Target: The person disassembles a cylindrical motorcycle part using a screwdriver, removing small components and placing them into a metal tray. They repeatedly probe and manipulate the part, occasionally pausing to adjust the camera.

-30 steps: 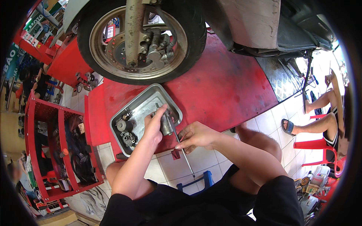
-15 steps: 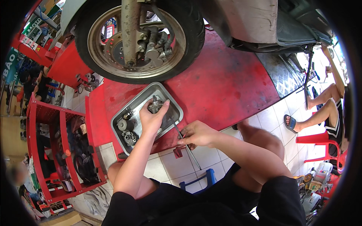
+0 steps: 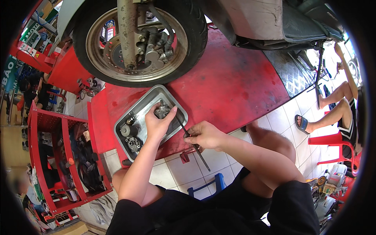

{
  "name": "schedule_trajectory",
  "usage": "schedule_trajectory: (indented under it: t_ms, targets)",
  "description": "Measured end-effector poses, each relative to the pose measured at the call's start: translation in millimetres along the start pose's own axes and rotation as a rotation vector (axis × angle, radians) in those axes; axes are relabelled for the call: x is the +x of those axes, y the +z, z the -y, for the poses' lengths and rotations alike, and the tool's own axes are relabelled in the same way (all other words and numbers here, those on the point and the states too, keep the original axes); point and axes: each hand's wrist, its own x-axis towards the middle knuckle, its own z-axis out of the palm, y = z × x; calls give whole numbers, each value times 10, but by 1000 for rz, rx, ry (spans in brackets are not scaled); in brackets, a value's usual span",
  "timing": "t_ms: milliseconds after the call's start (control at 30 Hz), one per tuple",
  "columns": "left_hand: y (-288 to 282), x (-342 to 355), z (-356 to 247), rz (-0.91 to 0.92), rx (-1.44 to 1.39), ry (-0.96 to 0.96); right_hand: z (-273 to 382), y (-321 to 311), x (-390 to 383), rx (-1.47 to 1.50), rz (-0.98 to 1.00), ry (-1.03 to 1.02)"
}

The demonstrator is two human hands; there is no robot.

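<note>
My left hand [image 3: 157, 124] is closed around a small grey metal engine part [image 3: 162, 111], which looks like a carburetor piece, above a shallow metal tray [image 3: 129, 111]. My right hand [image 3: 206, 135], just right of the tray, grips a long thin dark rod [image 3: 201, 158] between thumb and fingers. The rod's upper end reaches the tray's right side near the held part; its lower end hangs over the floor tiles. In the tray's left side lie a round grey cap-like part [image 3: 127, 130], a brassy fitting [image 3: 131, 120] and a metal body with openings [image 3: 134, 144].
A motorcycle wheel [image 3: 138, 80] with a brake disc stands on the red platform [image 3: 231, 90] behind the tray. Left is a red tool rack [image 3: 64, 156]. A blue stool [image 3: 211, 187] shows between my knees. At right, another person's leg [image 3: 331, 114] is beside a red chair [image 3: 333, 144].
The rod has shifted slightly upward toward the held part, and my right hand has moved a little with it. My left hand keeps its hold. The whole view has shifted slightly.
</note>
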Motion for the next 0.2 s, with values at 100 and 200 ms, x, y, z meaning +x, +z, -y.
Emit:
schedule_trajectory:
  t_ms: [100,200]
  targets:
    - [37,17,25,-7,42,26,-11,-30,-25,-62,-37,-53]
    - [220,13,-17,5,13,50,-189,-200,24,-217,-107,-138]
